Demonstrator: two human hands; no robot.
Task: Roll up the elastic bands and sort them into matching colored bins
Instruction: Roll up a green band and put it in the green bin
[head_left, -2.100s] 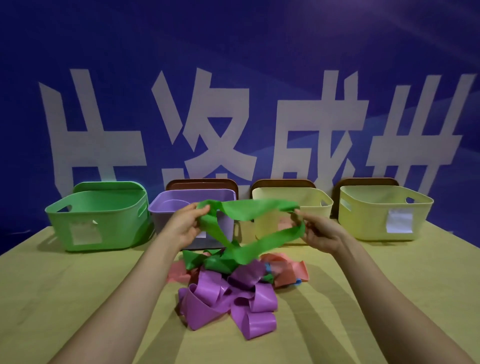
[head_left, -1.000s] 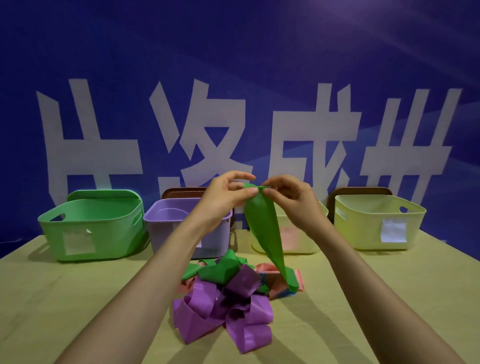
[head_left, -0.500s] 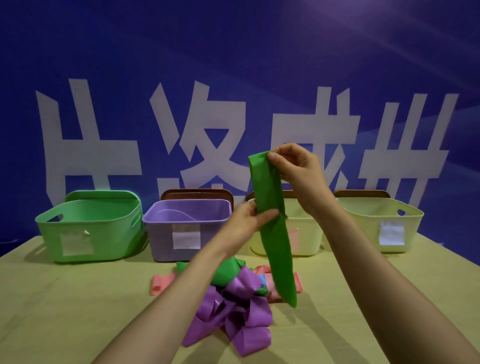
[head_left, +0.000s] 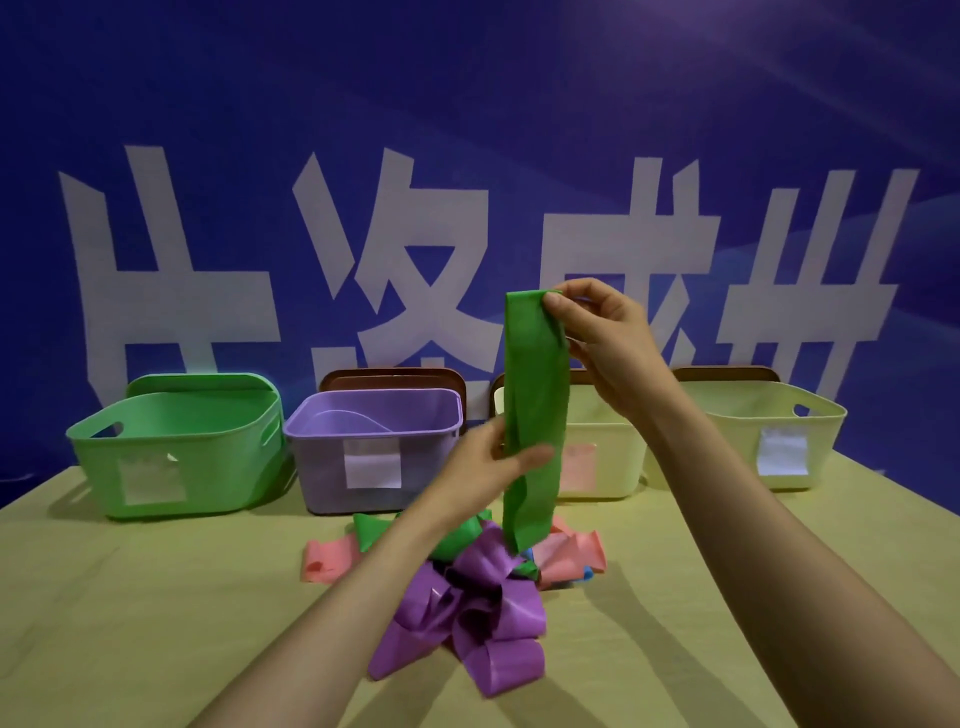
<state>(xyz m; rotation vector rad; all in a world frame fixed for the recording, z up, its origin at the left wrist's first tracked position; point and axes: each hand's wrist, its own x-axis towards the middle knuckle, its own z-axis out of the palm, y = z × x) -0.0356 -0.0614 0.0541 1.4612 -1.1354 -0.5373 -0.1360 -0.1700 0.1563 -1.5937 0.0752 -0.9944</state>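
My right hand (head_left: 608, 338) pinches the green band's (head_left: 535, 415) top. My left hand (head_left: 493, 462) grips mid-band, apparently between thumb and fingers. The band hangs over the pile (head_left: 467, 613).

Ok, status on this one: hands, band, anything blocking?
Right hand pinches green band top; left hand grips it midway. Band hangs flat, unrolled. Green bin far left, path open.

Four bins (head_left: 176, 447) stand in a row along the back of the counter (head_left: 130, 613), before the banner (head_left: 467, 130). A heap of bands (head_left: 467, 618) lies in front, mid-counter. One band (head_left: 532, 415) hangs upright above the heap.
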